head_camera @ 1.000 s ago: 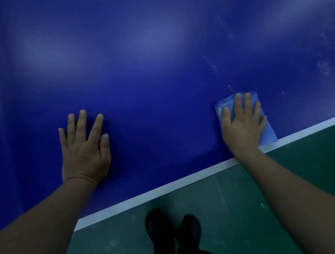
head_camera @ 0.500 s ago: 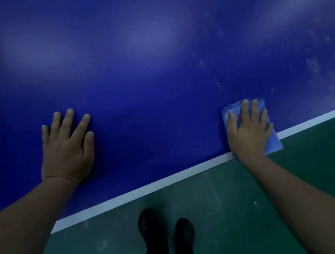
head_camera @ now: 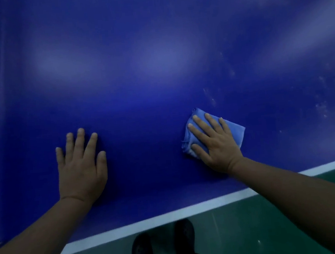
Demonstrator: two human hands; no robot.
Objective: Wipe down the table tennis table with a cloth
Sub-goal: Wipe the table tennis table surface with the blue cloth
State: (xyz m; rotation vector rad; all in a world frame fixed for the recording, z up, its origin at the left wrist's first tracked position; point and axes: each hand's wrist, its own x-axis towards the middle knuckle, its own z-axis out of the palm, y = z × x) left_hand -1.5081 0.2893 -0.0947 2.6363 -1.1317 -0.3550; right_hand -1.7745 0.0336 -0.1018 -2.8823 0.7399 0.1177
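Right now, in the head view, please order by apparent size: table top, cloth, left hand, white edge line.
1. table top
2. white edge line
3. left hand
4. cloth, partly hidden under the right hand

We see a dim picture with a heavy blue cast. 2 broad, soft patches of glare lie on the counter (head_camera: 160, 99), which tells us the light comes from overhead. The hands throw only faint, short shadows onto the surface beneath them. The whole picture is soft, and the shoes (head_camera: 164, 248) at the bottom edge are nearly lost in darkness. The white lines bend toward the corners, which we take as wide-angle distortion, and the far left darkens.
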